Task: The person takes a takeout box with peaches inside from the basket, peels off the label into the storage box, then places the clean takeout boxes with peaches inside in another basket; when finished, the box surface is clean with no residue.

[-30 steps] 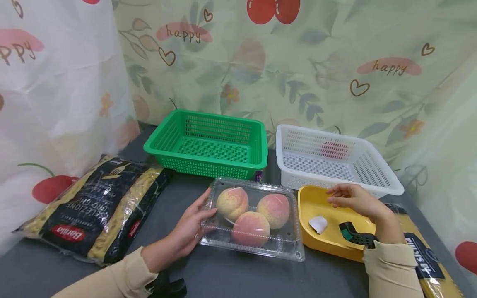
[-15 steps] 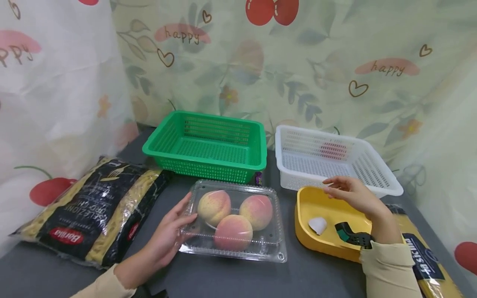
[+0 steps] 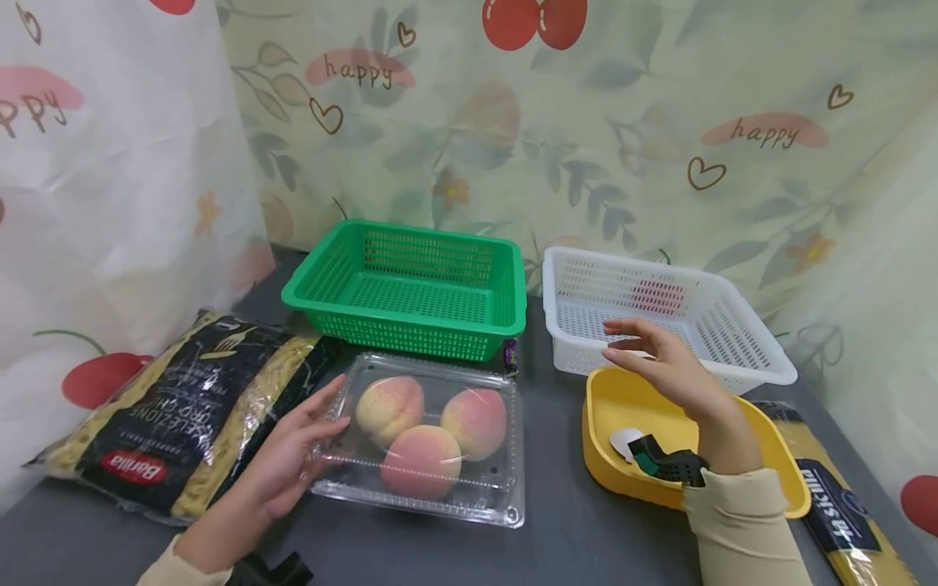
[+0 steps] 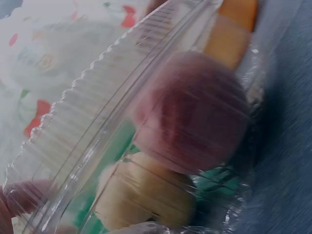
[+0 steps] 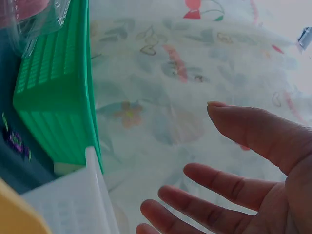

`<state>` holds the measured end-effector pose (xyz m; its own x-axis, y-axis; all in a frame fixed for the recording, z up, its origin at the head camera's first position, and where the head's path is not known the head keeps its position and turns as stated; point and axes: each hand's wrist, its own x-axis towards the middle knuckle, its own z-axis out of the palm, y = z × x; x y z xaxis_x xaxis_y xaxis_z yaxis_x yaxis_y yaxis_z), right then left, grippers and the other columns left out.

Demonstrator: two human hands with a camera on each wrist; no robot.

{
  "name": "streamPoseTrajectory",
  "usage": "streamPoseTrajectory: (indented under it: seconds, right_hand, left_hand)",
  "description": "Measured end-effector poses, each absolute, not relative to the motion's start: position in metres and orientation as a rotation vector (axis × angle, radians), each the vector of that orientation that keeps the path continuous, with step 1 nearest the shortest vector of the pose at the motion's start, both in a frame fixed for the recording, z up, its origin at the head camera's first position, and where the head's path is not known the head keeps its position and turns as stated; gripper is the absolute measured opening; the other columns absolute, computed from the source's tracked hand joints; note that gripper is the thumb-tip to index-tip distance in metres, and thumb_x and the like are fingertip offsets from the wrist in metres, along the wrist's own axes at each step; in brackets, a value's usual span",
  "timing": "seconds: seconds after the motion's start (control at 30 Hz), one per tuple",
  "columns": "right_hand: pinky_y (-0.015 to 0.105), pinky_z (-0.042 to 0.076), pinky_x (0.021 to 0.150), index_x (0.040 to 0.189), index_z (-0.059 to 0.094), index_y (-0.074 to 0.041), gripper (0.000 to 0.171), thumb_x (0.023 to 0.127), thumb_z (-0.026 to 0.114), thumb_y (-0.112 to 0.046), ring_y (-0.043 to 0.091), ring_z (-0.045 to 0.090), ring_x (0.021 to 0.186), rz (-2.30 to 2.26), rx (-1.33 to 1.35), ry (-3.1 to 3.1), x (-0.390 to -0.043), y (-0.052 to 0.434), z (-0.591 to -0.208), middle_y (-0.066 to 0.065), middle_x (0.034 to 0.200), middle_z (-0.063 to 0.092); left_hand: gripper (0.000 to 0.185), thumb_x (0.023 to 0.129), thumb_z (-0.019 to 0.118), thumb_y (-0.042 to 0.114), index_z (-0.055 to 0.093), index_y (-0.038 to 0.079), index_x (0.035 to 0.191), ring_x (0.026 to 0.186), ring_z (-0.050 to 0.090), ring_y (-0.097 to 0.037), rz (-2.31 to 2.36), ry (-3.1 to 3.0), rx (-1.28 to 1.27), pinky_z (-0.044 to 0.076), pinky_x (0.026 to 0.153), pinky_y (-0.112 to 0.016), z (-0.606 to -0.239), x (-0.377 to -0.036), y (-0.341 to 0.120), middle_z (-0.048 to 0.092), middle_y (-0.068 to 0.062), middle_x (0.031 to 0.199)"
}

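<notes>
The left hand [image 3: 282, 464] has its fingers straight and a little spread, and they press flat on the left end of the clear box [image 3: 421, 439], with the fingertips on its lid. The box lies flat on the grey table [image 3: 557, 521] just right of those fingers, and its long side runs left to right, away from the hand. Three peaches [image 3: 421, 460] sit inside it (two at the back, one in front). In the left wrist view the box is very close and blurry, so only two peaches [image 4: 195, 112] show well. Just left of the left hand lies a dark bag of pasta [image 3: 176, 415]; its far left end looks folded under the curtain. Behind the box stands the green basket [image 3: 410, 289], and a small purple thing [image 3: 510, 356] peeks out between them, too small to make out. The right hand [image 3: 670, 366] hangs in the air, well apart from the box, with its fingers straight, spread and holding nothing. Right under it is the yellow tub [image 3: 637, 407], which holds a white bit [image 3: 623, 440], half hidden by a black and green strap [image 3: 670, 465] at the wrist. Just behind those fingers is the white basket [image 3: 733, 325]. By the right sleeve lies a second pasta pack [image 3: 843, 505], cut off at the bottom edge.
</notes>
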<state>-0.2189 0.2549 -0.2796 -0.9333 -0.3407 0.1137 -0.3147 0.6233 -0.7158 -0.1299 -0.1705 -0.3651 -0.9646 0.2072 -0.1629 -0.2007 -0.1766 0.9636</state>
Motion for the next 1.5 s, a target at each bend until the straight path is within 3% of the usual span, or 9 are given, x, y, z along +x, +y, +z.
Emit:
streamPoseTrajectory:
  seconds: [0.27,0.4,0.53,0.93,1.33,1.43,1.5]
  right_hand:
    - [0.058,0.037,0.102,0.140,0.038,-0.010,0.058,0.091,0.059,-0.033,0.036,0.039,0.131,-1.365,-0.567,2.706,-0.230,0.218,-0.276,0.013,0.146,0.036]
    - [0.058,0.031,0.106,0.142,0.036,-0.012,0.060,0.091,0.058,-0.034,0.034,0.033,0.135,-1.429,-0.565,2.651,-0.239,0.198,-0.276,0.010,0.149,0.032]
    - [0.055,0.028,0.109,0.142,0.035,-0.014,0.059,0.092,0.057,-0.034,0.030,0.032,0.136,-1.528,-0.553,2.572,-0.250,0.179,-0.278,0.007,0.150,0.031]
    - [0.040,0.024,0.115,0.141,0.038,-0.011,0.051,0.095,0.052,-0.028,0.023,0.031,0.138,-1.908,-0.467,2.315,-0.296,0.131,-0.297,0.008,0.150,0.032]
    - [0.044,0.022,0.115,0.133,0.050,-0.013,0.044,0.092,0.057,-0.028,0.026,0.025,0.140,-1.992,-0.162,2.428,-0.328,0.112,-0.307,0.008,0.149,0.033]
    - [0.044,0.024,0.114,0.134,0.050,-0.012,0.043,0.093,0.056,-0.024,0.026,0.023,0.141,-1.978,-0.100,2.452,-0.334,0.110,-0.311,0.008,0.150,0.032]
    - [0.045,0.028,0.113,0.135,0.048,-0.012,0.043,0.093,0.055,-0.020,0.027,0.025,0.140,-1.969,-0.067,2.453,-0.338,0.109,-0.316,0.008,0.151,0.031]
  left_hand:
    - [0.065,0.095,0.049,0.012,0.016,0.021,0.150,0.086,0.058,0.001,2.270,1.823,-0.015,0.049,0.060,-0.014,-0.365,-0.134,-0.180,0.004,-0.006,0.158]
    - [0.065,0.094,0.049,0.010,0.016,0.019,0.150,0.090,0.058,0.004,2.263,1.855,-0.034,0.050,0.071,-0.013,-0.367,-0.137,-0.184,0.005,-0.007,0.158]
    - [0.065,0.095,0.047,0.009,0.014,0.019,0.150,0.101,0.056,0.005,2.252,1.856,-0.035,0.049,0.089,-0.021,-0.370,-0.140,-0.189,0.008,-0.010,0.157]
    - [0.065,0.095,0.046,0.009,0.013,0.020,0.150,0.102,0.055,0.006,2.226,1.860,-0.056,0.049,0.091,-0.023,-0.369,-0.140,-0.191,0.010,-0.009,0.157]
    - [0.065,0.095,0.047,0.011,0.013,0.020,0.151,0.102,0.055,0.006,2.197,1.892,-0.082,0.048,0.092,-0.023,-0.367,-0.140,-0.191,0.008,-0.008,0.158]
    - [0.064,0.096,0.046,0.015,0.013,0.020,0.151,0.106,0.057,0.000,2.142,1.949,-0.080,0.048,0.091,-0.022,-0.368,-0.140,-0.191,0.005,-0.006,0.158]
    - [0.064,0.097,0.046,0.017,0.012,0.020,0.151,0.111,0.055,-0.004,2.102,1.997,-0.061,0.046,0.098,-0.029,-0.369,-0.139,-0.192,0.002,-0.006,0.158]
